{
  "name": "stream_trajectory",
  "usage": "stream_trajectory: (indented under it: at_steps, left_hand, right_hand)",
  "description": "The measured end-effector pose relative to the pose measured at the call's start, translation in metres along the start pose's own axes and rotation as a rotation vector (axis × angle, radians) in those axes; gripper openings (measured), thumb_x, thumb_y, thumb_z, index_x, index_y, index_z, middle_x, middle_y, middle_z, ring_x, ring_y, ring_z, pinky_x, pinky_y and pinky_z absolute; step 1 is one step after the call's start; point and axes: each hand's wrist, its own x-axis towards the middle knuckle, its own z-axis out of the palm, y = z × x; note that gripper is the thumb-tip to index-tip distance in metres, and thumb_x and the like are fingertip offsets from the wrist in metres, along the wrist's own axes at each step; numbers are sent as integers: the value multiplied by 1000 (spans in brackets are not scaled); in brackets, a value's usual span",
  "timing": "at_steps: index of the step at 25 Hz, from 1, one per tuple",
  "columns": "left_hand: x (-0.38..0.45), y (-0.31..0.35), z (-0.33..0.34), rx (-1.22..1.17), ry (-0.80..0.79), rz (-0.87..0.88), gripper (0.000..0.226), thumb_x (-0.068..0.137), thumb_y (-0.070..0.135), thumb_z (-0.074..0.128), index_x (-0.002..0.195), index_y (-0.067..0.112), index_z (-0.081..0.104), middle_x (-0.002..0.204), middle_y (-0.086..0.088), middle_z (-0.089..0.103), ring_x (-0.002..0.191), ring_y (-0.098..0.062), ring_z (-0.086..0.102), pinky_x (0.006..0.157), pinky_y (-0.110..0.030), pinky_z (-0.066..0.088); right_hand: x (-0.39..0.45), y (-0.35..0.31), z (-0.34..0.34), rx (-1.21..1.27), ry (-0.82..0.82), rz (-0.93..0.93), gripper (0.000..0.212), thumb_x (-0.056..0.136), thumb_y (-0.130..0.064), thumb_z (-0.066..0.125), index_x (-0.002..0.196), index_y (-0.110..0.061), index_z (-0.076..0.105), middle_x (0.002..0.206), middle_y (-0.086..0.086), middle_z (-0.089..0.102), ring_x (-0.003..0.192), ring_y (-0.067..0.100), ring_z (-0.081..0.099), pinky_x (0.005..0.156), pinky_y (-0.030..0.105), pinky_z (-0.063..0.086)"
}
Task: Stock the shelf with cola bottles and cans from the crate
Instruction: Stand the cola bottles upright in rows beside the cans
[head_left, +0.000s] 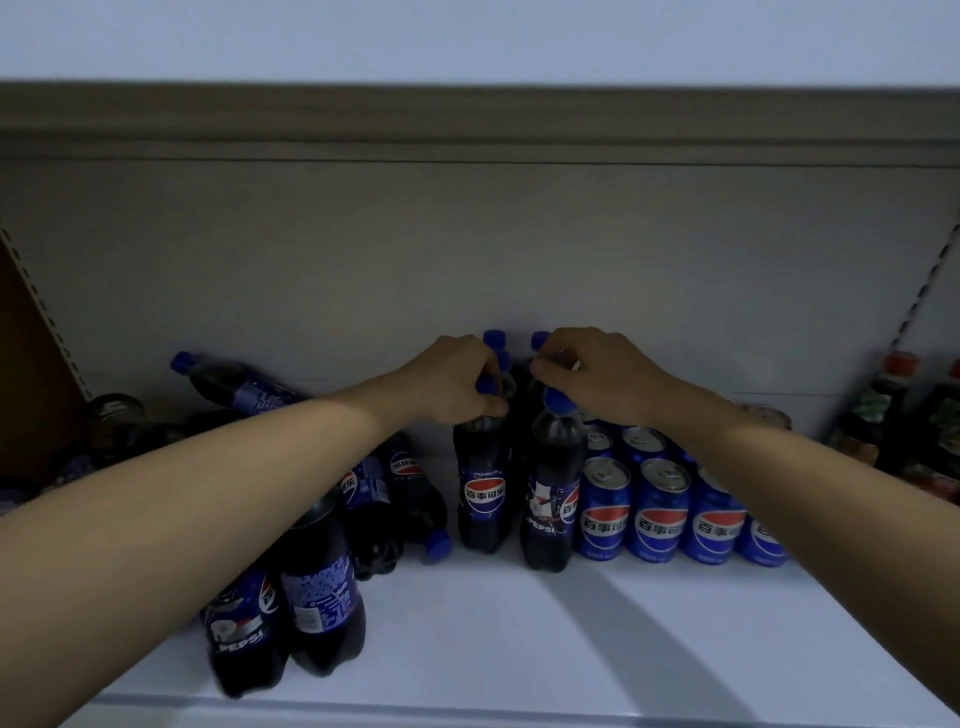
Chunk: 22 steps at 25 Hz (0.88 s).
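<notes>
Two rows of upright cola bottles with blue caps stand mid-shelf. My left hand grips the neck and cap of the front bottle of the left row. My right hand reaches over the front bottle of the right row and pinches the top of a bottle behind it. Blue cola cans stand in rows just right of the bottles. More cola bottles lie or lean in a loose pile on the left of the white shelf. The crate is out of sight.
Dark sauce bottles with red caps stand at the far right. Dark glass jars sit at the far left by the brown side panel. The grey back panel rises behind the goods. The shelf's front edge runs along the bottom.
</notes>
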Motion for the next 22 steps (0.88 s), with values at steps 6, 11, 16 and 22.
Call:
stream_trajectory:
  at_steps: [6,11,16,22]
  left_hand:
    - [-13,10,10,-177,30,-70,50,85,35,78,127,18,57,124,0,59,110,-19,57,92,-32,48]
    - [-46,18,71,-665,490,-201,34,91,23,71,122,25,56,108,12,64,107,-15,62,87,-25,46]
    - [-58,9,137,-1137,592,-257,45,83,27,71,123,35,55,119,11,67,116,-10,63,96,-31,50]
    - [-61,9,200,-997,651,-202,76,75,-15,64,128,36,50,119,9,66,111,-2,63,89,-17,49]
  right_hand:
    - [-17,11,22,92,41,-16,33,96,-47,60,119,-23,62,108,-9,62,91,6,55,68,7,36]
    - [-45,24,45,296,119,-38,35,93,-28,67,126,-30,56,114,-13,64,99,-7,60,77,3,41]
    - [-50,34,60,514,123,-53,38,100,-24,59,137,-29,52,126,-17,64,118,-3,58,99,21,48]
    - [-60,40,104,641,307,-29,59,95,-25,68,148,-30,42,137,-16,57,126,-1,53,106,28,47]
